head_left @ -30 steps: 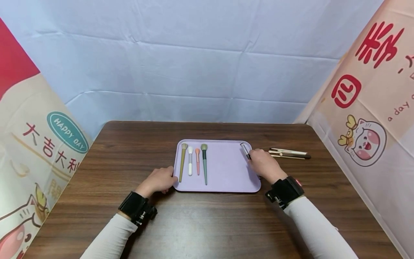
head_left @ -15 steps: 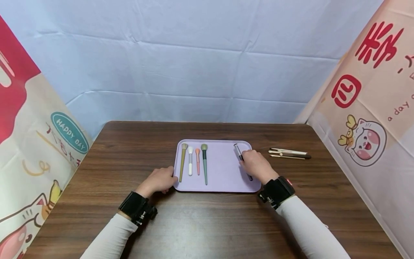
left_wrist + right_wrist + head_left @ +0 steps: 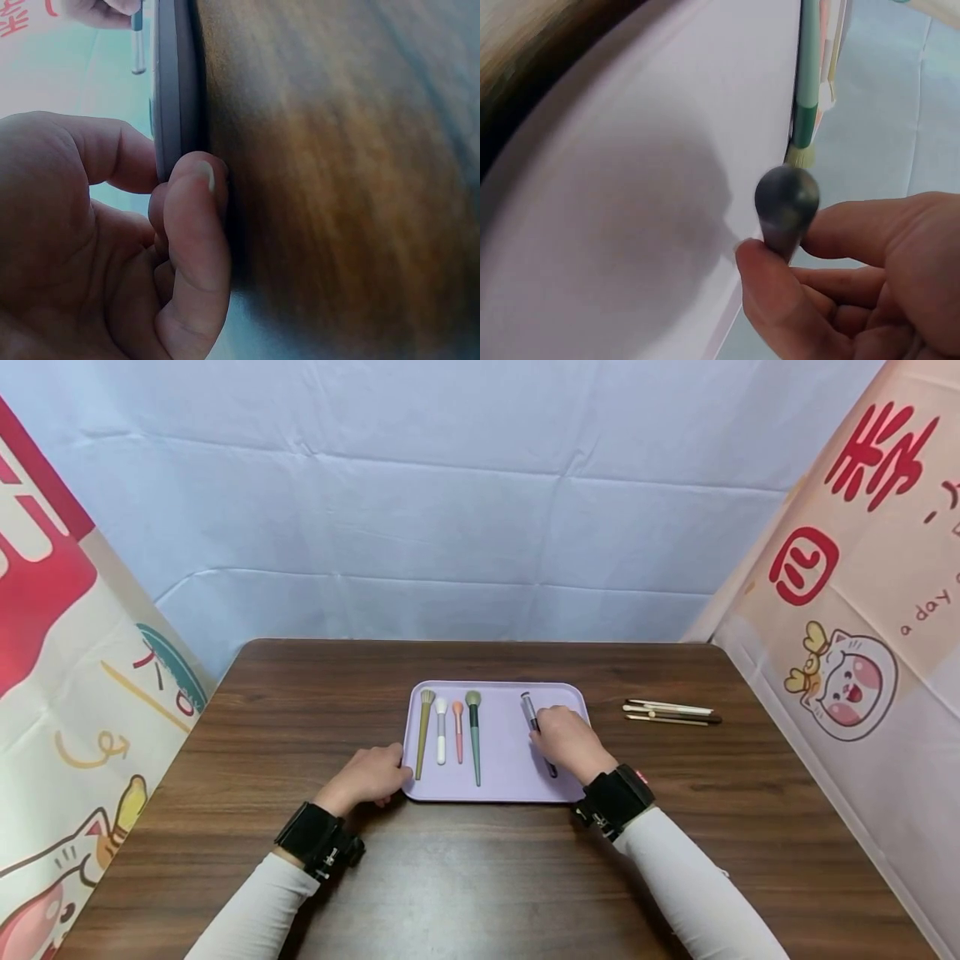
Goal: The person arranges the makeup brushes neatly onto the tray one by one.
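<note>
4 down, it seemed: makeup brushes (image 3: 459,739) lined up on the lavender tray (image 3: 501,743), a slim brush-like bundle (image 3: 682,717) (too overlapped to count) left on the table (image 3: 480,877), the right hand (image 3: 567,740) pinching a 5th, dark-ended brush (image 3: 530,713) over the tray, ends jutting past thumb and fingers, while the left hand (image 3: 367,775) gripped the rim

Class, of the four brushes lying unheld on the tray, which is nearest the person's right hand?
The green brush, at the row's right end; the gold brush, white brush and pink brush lie farther from the right hand.
</note>
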### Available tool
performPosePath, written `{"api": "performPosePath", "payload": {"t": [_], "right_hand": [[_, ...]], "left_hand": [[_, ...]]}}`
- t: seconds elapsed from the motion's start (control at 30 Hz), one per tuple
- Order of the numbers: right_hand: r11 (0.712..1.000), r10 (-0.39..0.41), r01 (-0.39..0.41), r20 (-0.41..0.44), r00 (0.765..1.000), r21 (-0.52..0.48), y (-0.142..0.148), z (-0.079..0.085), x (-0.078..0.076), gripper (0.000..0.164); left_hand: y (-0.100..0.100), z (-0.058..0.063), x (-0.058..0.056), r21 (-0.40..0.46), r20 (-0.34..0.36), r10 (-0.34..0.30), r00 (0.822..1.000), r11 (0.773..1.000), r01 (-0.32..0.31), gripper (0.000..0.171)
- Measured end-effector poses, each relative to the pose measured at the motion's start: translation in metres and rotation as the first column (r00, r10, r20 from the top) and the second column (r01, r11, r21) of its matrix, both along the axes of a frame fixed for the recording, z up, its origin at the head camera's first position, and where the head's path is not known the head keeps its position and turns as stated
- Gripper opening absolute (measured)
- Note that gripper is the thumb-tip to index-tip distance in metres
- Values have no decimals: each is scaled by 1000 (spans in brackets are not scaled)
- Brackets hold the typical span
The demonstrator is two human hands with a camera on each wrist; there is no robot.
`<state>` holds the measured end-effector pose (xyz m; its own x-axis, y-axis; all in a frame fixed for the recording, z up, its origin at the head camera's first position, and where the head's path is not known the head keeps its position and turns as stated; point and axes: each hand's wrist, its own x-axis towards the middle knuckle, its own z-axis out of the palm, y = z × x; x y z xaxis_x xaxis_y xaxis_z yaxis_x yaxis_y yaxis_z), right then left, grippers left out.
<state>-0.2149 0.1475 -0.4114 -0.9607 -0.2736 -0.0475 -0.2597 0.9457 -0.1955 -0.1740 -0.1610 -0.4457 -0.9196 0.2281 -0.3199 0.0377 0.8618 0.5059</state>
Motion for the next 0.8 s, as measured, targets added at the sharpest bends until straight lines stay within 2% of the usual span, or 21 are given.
{"api": "performPosePath", "payload": {"t": [0.33, 0.8], "right_hand": [[1000, -24, 24, 6, 1000, -19, -22, -2, 1, 30], [997, -71, 73, 70, 995, -23, -54, -7, 3, 25]], "left_hand": [[-1, -2, -1, 3, 4, 1, 1000, 1000, -1, 19], [-1, 0, 0, -3, -3, -10, 1000, 1000, 10, 18]]}}
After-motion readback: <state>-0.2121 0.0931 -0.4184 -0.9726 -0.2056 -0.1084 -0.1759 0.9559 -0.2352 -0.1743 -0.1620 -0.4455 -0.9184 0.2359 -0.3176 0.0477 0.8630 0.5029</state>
